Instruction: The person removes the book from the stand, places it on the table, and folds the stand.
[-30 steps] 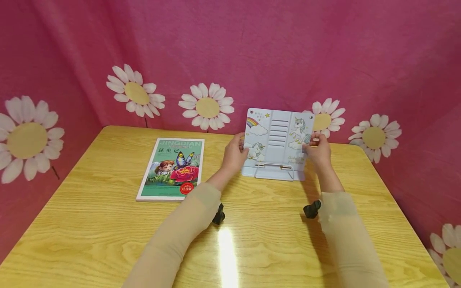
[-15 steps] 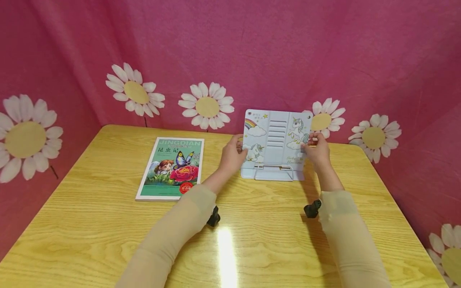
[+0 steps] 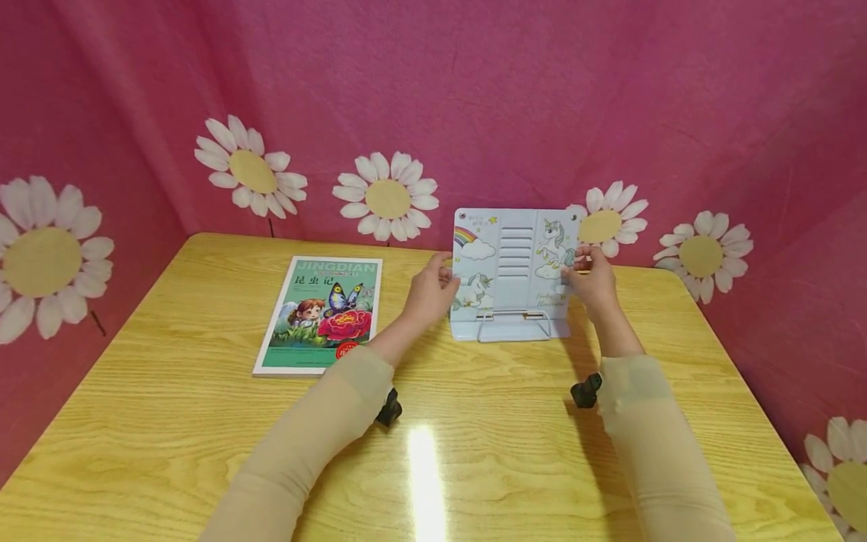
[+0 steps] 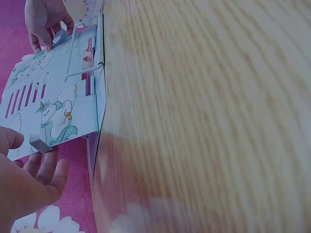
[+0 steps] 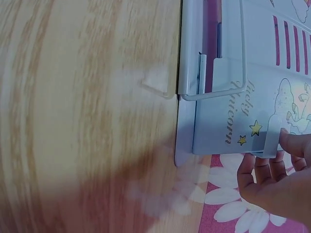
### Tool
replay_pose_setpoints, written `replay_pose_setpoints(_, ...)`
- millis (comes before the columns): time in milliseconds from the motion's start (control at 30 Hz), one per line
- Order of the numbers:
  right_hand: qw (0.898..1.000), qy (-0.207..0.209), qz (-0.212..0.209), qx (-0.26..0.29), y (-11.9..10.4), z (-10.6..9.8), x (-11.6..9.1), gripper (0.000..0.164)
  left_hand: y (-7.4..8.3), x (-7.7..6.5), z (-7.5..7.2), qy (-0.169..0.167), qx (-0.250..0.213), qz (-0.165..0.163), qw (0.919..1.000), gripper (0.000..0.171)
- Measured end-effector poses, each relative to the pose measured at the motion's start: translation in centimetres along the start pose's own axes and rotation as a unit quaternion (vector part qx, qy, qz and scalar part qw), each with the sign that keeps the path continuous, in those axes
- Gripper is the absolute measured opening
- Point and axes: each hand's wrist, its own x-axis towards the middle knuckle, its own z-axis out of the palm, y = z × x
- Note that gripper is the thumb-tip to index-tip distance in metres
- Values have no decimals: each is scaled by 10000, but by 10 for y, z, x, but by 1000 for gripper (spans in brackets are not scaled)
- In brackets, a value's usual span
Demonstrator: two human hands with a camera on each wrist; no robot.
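Note:
A white metal book stand (image 3: 518,293) with unicorns, a rainbow and slots stands near the back of the table, its wire holder (image 3: 515,325) in front at the base. My left hand (image 3: 432,290) holds its left side edge, thumb in front and fingers behind. In the left wrist view a small tab (image 4: 41,144) sticks out at that edge by the fingers. On the other side my right hand (image 3: 594,282) pinches the right edge, the thumb before the panel. A white page clip (image 5: 273,136) shows beside that thumb in the right wrist view.
A green picture-covered book (image 3: 321,316) lies flat on the wooden table (image 3: 501,452), left of the stand and partly behind the left sleeve. A pink curtain (image 3: 474,98) with daisies hangs close behind and at both sides.
The stand's top has shifted slightly left and dropped a little, so the panel looks squarer to the view. My left hand has moved slightly left; the right still holds its edge.

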Motion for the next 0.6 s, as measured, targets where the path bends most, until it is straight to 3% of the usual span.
replay_pose_setpoints(367, 9996, -218, -187, -60, -1, 2, -1, 39, 0, -4, -11, -212, 153, -26, 9997, 38)
replay_pose_setpoints(600, 9989, -440, -27, -153, -3, 3, -1, 38, 1, -7, -18, -358, 329, -137, 9987, 31)
